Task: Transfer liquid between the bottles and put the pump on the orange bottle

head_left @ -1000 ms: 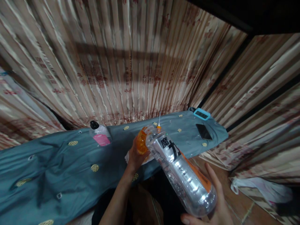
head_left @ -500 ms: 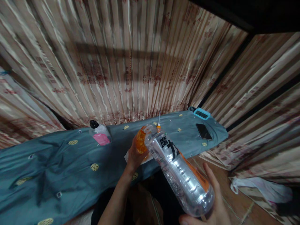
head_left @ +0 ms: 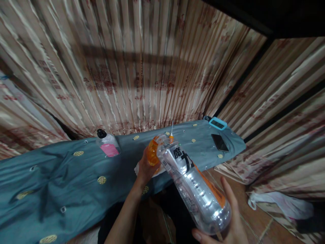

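Teal cloth (head_left: 63, 176), pink-labelled bottle (head_left: 108, 146), phone (head_left: 219, 142), curtain (head_left: 142, 67) behind

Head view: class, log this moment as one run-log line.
left hand: grips orange cap | right hand: holds clear bottle tilted | behind: teal cloth

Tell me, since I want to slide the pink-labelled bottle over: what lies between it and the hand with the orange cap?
The head view shows only bare blue-grey cloth with yellow dots between the pink-labelled bottle and the left hand with the orange cap.
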A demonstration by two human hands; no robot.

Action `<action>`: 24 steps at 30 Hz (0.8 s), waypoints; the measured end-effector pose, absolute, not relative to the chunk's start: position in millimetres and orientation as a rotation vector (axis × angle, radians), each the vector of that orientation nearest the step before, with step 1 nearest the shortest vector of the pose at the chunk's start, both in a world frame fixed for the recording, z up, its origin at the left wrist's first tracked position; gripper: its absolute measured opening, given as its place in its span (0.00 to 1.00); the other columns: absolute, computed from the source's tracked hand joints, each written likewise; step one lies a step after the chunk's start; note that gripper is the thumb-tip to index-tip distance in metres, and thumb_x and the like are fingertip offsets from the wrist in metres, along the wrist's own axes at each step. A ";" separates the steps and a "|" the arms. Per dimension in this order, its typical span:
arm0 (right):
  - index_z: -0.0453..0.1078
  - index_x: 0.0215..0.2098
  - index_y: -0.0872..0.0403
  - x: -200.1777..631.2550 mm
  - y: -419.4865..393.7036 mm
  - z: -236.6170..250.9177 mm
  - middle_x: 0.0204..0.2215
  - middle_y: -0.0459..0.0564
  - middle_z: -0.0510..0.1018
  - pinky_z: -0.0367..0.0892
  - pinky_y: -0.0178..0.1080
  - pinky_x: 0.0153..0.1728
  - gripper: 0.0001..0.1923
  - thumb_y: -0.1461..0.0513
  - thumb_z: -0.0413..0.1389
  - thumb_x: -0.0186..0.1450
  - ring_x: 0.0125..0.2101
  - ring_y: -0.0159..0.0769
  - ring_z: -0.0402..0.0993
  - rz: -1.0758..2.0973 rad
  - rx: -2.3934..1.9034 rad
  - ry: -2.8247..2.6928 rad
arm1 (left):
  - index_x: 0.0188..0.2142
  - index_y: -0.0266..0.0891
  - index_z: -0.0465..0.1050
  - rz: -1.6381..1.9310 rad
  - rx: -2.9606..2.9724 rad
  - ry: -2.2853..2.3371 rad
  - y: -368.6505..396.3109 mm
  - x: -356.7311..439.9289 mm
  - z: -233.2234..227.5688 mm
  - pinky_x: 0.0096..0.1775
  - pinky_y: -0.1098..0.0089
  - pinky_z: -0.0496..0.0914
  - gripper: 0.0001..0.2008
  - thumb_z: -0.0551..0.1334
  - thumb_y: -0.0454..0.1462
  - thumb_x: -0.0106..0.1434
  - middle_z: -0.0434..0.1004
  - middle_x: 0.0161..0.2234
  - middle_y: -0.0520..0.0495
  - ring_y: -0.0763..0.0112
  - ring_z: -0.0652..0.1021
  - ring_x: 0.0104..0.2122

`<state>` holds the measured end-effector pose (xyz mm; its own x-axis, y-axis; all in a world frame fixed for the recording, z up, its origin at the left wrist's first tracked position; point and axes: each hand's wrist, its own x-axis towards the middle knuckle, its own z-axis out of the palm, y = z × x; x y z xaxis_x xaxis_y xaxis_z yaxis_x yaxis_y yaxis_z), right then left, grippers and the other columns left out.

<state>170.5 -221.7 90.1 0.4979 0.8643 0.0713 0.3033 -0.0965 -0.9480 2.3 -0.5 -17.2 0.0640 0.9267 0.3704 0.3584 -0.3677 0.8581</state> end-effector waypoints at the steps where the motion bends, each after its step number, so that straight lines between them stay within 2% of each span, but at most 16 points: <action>1: 0.37 0.72 0.48 169.8 -221.8 90.7 0.64 0.60 0.64 0.49 0.63 0.66 0.69 0.48 0.72 0.44 0.65 0.61 0.59 0.641 -1.657 -1.007 | 0.63 0.44 0.55 1.299 1.778 1.278 -1.0 2.6 -15.8 0.49 0.61 0.77 0.38 0.68 0.38 0.55 0.76 0.54 0.43 0.59 0.81 0.48; 6: 0.36 0.73 0.48 167.5 -222.2 91.1 0.62 0.61 0.67 0.56 0.61 0.64 0.70 0.46 0.72 0.44 0.63 0.61 0.64 0.650 -1.640 -0.992 | 0.63 0.43 0.56 1.304 1.763 1.266 -0.9 1.9 -15.3 0.49 0.60 0.77 0.39 0.69 0.39 0.54 0.76 0.54 0.42 0.58 0.81 0.48; 11: 0.38 0.73 0.49 168.3 -221.2 91.0 0.61 0.60 0.69 0.67 0.55 0.58 0.69 0.45 0.72 0.45 0.59 0.59 0.70 0.595 -1.630 -1.036 | 0.63 0.42 0.57 1.376 1.828 1.256 5.1 0.2 -27.5 0.57 0.55 0.72 0.40 0.71 0.42 0.53 0.72 0.57 0.39 0.54 0.76 0.56; 13: 0.38 0.73 0.49 168.4 -220.5 91.6 0.60 0.60 0.70 0.69 0.53 0.56 0.68 0.44 0.71 0.45 0.58 0.58 0.71 0.560 -1.634 -1.055 | 0.63 0.42 0.57 1.392 1.864 1.249 8.1 -0.3 -33.6 0.60 0.52 0.69 0.41 0.71 0.43 0.53 0.70 0.58 0.38 0.52 0.74 0.58; 18: 0.38 0.73 0.49 167.1 -219.6 92.8 0.60 0.61 0.70 0.69 0.53 0.56 0.69 0.43 0.71 0.45 0.57 0.58 0.72 0.558 -1.620 -1.051 | 0.62 0.41 0.58 1.446 1.931 1.291 11.5 -1.2 -41.6 0.59 0.50 0.69 0.40 0.70 0.46 0.53 0.70 0.58 0.37 0.51 0.72 0.58; 24: 0.36 0.73 0.51 167.0 -219.7 92.7 0.60 0.63 0.70 0.69 0.53 0.57 0.69 0.46 0.71 0.46 0.57 0.58 0.72 0.551 -1.601 -1.075 | 0.59 0.42 0.61 1.450 1.993 1.343 8.6 -0.8 -34.5 0.57 0.50 0.68 0.35 0.70 0.43 0.54 0.71 0.55 0.39 0.52 0.72 0.56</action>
